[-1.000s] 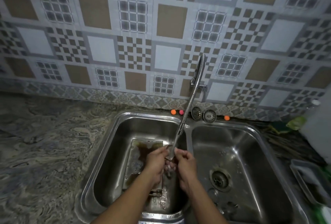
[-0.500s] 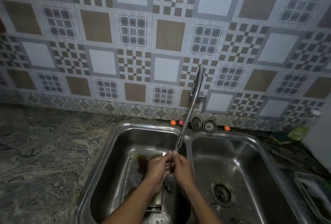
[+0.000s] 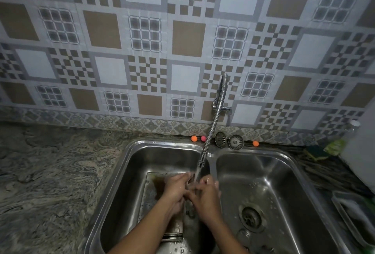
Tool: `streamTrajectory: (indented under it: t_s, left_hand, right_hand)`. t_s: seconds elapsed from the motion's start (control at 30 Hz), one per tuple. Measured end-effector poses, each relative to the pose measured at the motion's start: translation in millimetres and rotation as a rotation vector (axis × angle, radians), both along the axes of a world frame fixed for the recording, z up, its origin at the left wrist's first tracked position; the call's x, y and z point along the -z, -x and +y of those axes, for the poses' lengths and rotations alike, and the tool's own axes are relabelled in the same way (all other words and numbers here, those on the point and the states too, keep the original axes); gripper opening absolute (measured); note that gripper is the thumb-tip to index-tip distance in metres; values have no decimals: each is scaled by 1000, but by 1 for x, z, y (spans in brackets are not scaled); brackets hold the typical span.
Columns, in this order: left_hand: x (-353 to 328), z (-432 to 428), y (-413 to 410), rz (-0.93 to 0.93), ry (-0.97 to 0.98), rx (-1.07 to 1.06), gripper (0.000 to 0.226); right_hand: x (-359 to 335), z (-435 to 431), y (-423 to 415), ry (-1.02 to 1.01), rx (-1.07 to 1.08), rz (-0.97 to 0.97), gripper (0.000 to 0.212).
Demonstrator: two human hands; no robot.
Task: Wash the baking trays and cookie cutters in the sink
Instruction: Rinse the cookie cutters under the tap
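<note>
1 brown-stained baking tray point(image 3: 151, 190), flat in sink point(image 3: 162, 143); left hand point(image 3: 176, 191) and right hand point(image 3: 205, 195) touching under tap point(image 3: 211, 131), fingers' point(image 3: 183, 177) hold unclear.

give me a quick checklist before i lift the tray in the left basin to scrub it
1. Water running: ok, a stream falls from the faucet nozzle onto the hands.
2. Tray within reach: ok, the baking tray lies in the left basin right under the hands, with brown residue on it.
3. Hands free: cannot tell. The left hand and right hand are pressed together under the stream, and whether either grip holds a cutter is hidden.
4. Left basin's drain open: cannot tell, it is hidden by the tray and arms.
5. Right drain unplugged: ok, it looks open.
</note>
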State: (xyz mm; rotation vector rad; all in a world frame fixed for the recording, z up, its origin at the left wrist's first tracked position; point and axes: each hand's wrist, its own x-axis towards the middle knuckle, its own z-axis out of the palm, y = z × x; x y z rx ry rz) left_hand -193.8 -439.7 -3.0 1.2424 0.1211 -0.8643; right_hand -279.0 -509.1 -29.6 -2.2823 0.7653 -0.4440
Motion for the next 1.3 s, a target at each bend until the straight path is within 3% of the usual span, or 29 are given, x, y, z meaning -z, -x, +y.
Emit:
streamTrajectory:
  t_s: [0.1,0.17,0.33,0.47,0.57,0.7,0.8,0.9,0.97,1.1,1.2,1.3]
  left_hand:
    - [3,2,-4,114,100,-50,23]
    - [1,4,-3,93,90,-19,24]
    - [2,6,8,-57,33,64,17]
    - [11,7,9,-95,32,141,36]
    - [13,10,6,-79,50,124,36]
    - [6,7,1,-236,-50,101,16]
    - [5,6,-2,-304,-115,4,16]
    - [8,5,-3,-230,-73,-67,15]
    - [9,3,-2,-195,-40,-85,16]
    - [12,9,-2,-246,-60,-53,17]
    - [15,11,4,-266,-19,6,31]
    - [16,13,7,-442,-211,-19,24]
  right_hand:
    - [-8,4,0,-284,99,-261,8]
    - [-8,2,-2,-363,112,-261,11]
    - [5,-6,-8,-365,249,-260,28]
    - [-3,-15,-10,-394,348,-234,24]
    - [-7,-14,-10,-323,326,-191,21]
    - [-1,-14,-9,-213,172,-196,19]
    - [-4,-6,-10,-412,125,-310,18]
    - [-5,0,-11,-776,125,-386,12]
    - [-2,0,-12,-868,154,-398,17]
    - [-5,0,-14,-768,92,-257,1]
    - [-5,-1,-18,-687,138,-192,12]
    - [-10,-2,-20,-418,248,-183,22]
